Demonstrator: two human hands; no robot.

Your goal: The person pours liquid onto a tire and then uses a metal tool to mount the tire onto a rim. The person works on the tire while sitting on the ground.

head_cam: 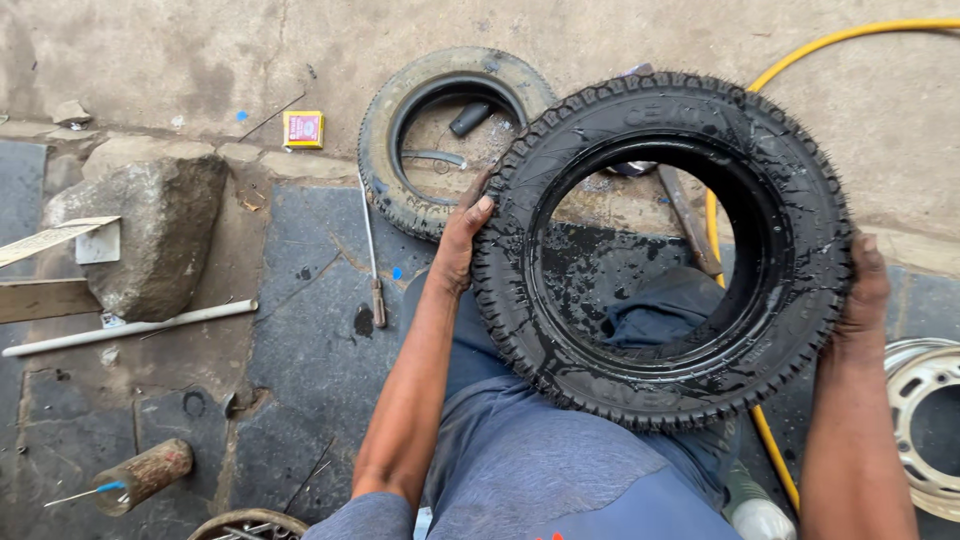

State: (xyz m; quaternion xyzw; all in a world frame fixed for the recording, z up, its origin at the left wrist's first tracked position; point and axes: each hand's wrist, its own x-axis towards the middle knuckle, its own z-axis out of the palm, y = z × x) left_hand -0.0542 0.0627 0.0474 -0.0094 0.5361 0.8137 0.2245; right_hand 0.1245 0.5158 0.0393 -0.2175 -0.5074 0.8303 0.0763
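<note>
Above your lap, you hold a black knobbly tyre (pixel 662 250) tilted up on edge, its open centre facing you, so both sidewalls and the wet inner bead are in plain sight; the sheen and droplets suggest it is slick, which would explain a grip from both sides rather than one. Your left hand (pixel 460 245) clamps the left tread edge, fingers spread fairly wide and curled over the outer face. Your right hand (pixel 866 285) presses flat against the right edge of the tread, its fingers mostly hidden behind the rubber, so you cannot tell how far they wrap.

Just behind, on the ground, lies a worn grey tyre (pixel 450 135), with a long metal tyre lever (pixel 371 255) beside it. A yellow hose (pixel 800 60) curves past on the right, near a silver wheel rim (pixel 925 420). Left of you sits a large rock (pixel 150 225).
</note>
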